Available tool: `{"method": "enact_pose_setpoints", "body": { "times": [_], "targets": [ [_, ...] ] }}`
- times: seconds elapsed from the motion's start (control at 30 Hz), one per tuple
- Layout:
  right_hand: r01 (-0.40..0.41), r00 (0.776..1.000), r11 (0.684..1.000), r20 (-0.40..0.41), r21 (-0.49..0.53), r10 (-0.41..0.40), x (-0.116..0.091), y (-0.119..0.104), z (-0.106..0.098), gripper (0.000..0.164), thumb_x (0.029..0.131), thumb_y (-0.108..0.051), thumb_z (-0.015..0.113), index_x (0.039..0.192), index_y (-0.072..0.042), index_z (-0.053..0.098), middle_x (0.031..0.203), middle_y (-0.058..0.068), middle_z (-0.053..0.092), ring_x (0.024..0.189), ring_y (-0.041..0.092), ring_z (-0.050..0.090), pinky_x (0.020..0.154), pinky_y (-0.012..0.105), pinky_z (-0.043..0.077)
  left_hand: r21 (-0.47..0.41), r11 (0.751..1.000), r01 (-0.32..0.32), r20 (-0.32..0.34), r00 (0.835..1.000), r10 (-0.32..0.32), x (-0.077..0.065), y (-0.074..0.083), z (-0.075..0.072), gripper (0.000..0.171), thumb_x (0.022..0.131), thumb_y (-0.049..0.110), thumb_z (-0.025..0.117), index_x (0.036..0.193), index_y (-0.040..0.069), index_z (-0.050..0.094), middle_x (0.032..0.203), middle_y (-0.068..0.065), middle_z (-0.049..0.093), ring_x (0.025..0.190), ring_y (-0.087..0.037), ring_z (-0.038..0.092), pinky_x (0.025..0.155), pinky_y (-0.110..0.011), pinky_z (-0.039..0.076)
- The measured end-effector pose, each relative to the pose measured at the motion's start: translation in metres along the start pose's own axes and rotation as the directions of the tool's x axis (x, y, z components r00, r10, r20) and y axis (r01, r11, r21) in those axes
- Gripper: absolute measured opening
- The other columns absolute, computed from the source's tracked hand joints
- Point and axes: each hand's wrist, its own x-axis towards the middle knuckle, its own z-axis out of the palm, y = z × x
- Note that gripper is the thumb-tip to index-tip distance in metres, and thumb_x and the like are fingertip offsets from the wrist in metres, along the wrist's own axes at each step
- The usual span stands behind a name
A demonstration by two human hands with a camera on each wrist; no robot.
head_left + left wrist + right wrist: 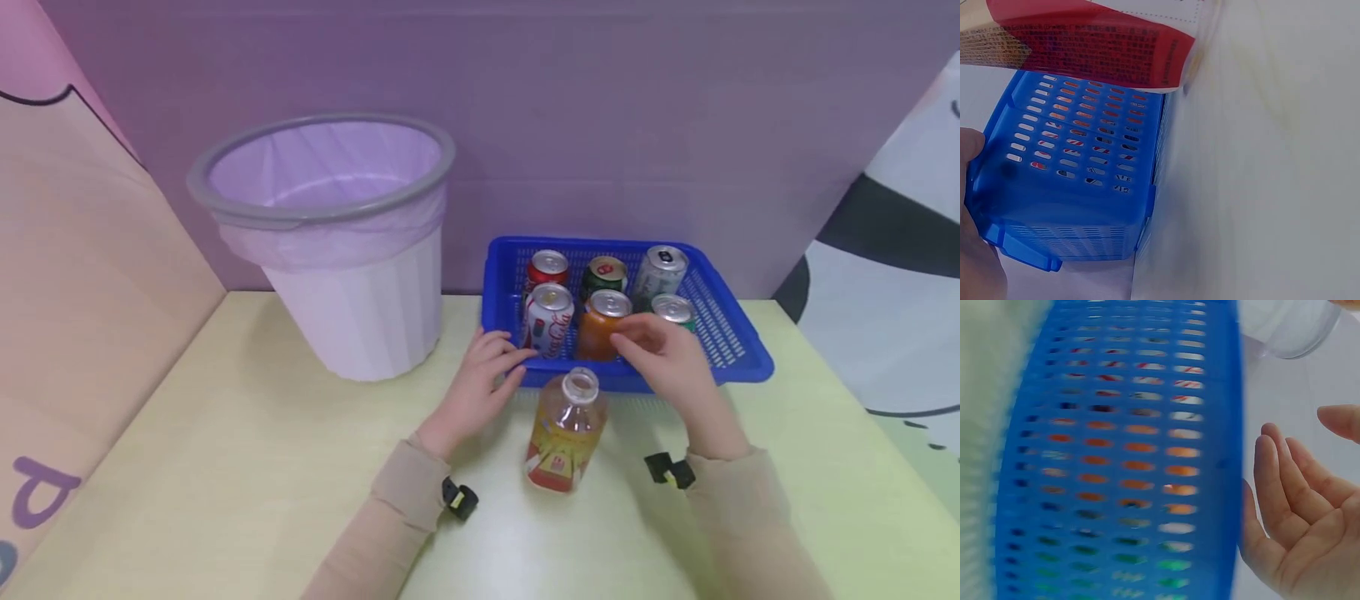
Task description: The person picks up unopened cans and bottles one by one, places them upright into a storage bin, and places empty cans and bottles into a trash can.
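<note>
A blue plastic basket (753, 371) holds several drink cans, among them a white-and-red Coca-Cola can (550, 321) and an orange can (602, 329). My left hand (480, 387) touches the front-left rim with its fingers extended. At the orange can's right side, my right hand (671, 358) reaches over the front rim. Its fingers are loosely bent, and the right wrist view shows the thumb apart from them with nothing between. An uncapped clear plastic bottle (566, 433) with a yellow-and-red label stands before the basket, between my arms, with neither hand on it.
A white bin (360, 308) with a grey rim and a thin liner stands to the left of the basket. Behind the pale table (262, 467) rises a purple backdrop (637, 125). Printed panels flank the table at left and right.
</note>
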Motion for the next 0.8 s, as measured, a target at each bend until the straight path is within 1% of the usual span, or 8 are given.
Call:
{"method": "enact_pose_setpoints", "body": {
  "times": [0.1, 0.23, 0.43, 0.5, 0.57, 0.63, 0.77, 0.8],
  "targets": [
    [-0.015, 1.0, 1.0, -0.014, -0.005, 0.015, -0.007, 0.009, 0.005, 0.031, 0.095, -0.025, 0.057, 0.109, 0.001, 0.063, 0.106, 0.02, 0.066, 0.097, 0.032, 0.062, 0.083, 0.037, 0.051, -0.008, 1.0, 0.0, 0.002, 1.0, 0.0, 0.0, 0.0, 0.001, 0.025, 0.094, 0.011, 0.055, 0.116, 0.005, 0.066, 0.104, -0.01, 0.064, 0.12, -0.031, 0.048, 0.117, -0.055, 0.014],
    [0.008, 0.999, 1.0, -0.032, -0.01, -0.009, -0.01, 0.016, 0.011, 0.025, 0.094, -0.02, 0.058, 0.105, 0.002, 0.065, 0.103, 0.019, 0.067, 0.096, 0.03, 0.061, 0.085, 0.039, 0.049, -0.014, 1.0, 0.002, -0.001, 1.0, -0.002, 0.0, -0.001, 0.001, 0.025, 0.094, 0.011, 0.055, 0.116, 0.005, 0.066, 0.104, -0.009, 0.064, 0.12, -0.031, 0.047, 0.117, -0.054, 0.014],
    [0.032, 0.999, 0.999, -0.009, -0.039, -0.032, -0.012, 0.018, 0.018, 0.023, 0.093, -0.018, 0.059, 0.105, 0.002, 0.064, 0.104, 0.02, 0.067, 0.1, 0.034, 0.06, 0.089, 0.05, 0.047, -0.004, 1.0, -0.002, -0.01, 1.0, 0.002, 0.001, -0.002, 0.001, 0.025, 0.094, 0.011, 0.056, 0.115, 0.006, 0.067, 0.104, -0.009, 0.064, 0.121, -0.03, 0.048, 0.117, -0.054, 0.015],
    [0.05, 0.999, 0.997, -0.007, -0.065, -0.05, -0.013, 0.02, 0.02, 0.023, 0.093, -0.017, 0.06, 0.105, 0.001, 0.064, 0.104, 0.02, 0.067, 0.101, 0.035, 0.06, 0.089, 0.051, 0.047, -0.003, 1.0, -0.002, -0.008, 1.0, 0.002, 0.001, -0.002, 0.001, 0.025, 0.094, 0.012, 0.055, 0.116, 0.006, 0.066, 0.104, -0.009, 0.064, 0.122, -0.029, 0.047, 0.117, -0.054, 0.015],
    [0.088, 0.996, 0.991, -0.004, -0.105, -0.089, -0.014, 0.021, 0.022, 0.022, 0.092, -0.017, 0.06, 0.105, 0.001, 0.065, 0.105, 0.019, 0.067, 0.102, 0.036, 0.06, 0.09, 0.052, 0.047, -0.005, 1.0, -0.004, -0.006, 1.0, 0.004, 0.002, -0.003, 0.001, 0.025, 0.094, 0.012, 0.055, 0.116, 0.006, 0.066, 0.103, -0.009, 0.064, 0.123, -0.029, 0.047, 0.116, -0.055, 0.015],
    [0.147, 0.989, 0.972, 0.008, -0.181, -0.148, -0.013, 0.024, 0.024, 0.021, 0.092, -0.017, 0.061, 0.105, -0.001, 0.066, 0.103, 0.018, 0.068, 0.101, 0.035, 0.061, 0.089, 0.052, 0.047, -0.013, 1.0, -0.005, -0.004, 1.0, 0.005, 0.001, -0.002, 0.001, 0.025, 0.094, 0.011, 0.055, 0.116, 0.005, 0.066, 0.102, -0.01, 0.064, 0.123, -0.031, 0.047, 0.116, -0.055, 0.015],
    [0.267, 0.962, 0.902, 0.033, -0.338, -0.272, -0.012, 0.027, 0.03, 0.02, 0.091, -0.019, 0.062, 0.103, -0.004, 0.069, 0.099, 0.014, 0.07, 0.093, 0.033, 0.063, 0.085, 0.051, 0.047, -0.025, 1.0, -0.004, -0.009, 1.0, 0.003, 0.0, -0.003, 0.002, 0.026, 0.094, 0.011, 0.055, 0.116, 0.004, 0.066, 0.101, -0.011, 0.063, 0.123, -0.032, 0.046, 0.116, -0.056, 0.014],
    [0.281, 0.957, 0.886, 0.034, -0.368, -0.289, -0.012, 0.028, 0.031, 0.02, 0.091, -0.02, 0.062, 0.103, -0.004, 0.069, 0.098, 0.013, 0.071, 0.092, 0.032, 0.063, 0.084, 0.051, 0.046, -0.027, 1.0, -0.002, -0.011, 1.0, 0.001, 0.0, -0.003, 0.002, 0.026, 0.094, 0.011, 0.055, 0.116, 0.004, 0.066, 0.101, -0.011, 0.063, 0.123, -0.032, 0.046, 0.117, -0.055, 0.014]
  ]
}}
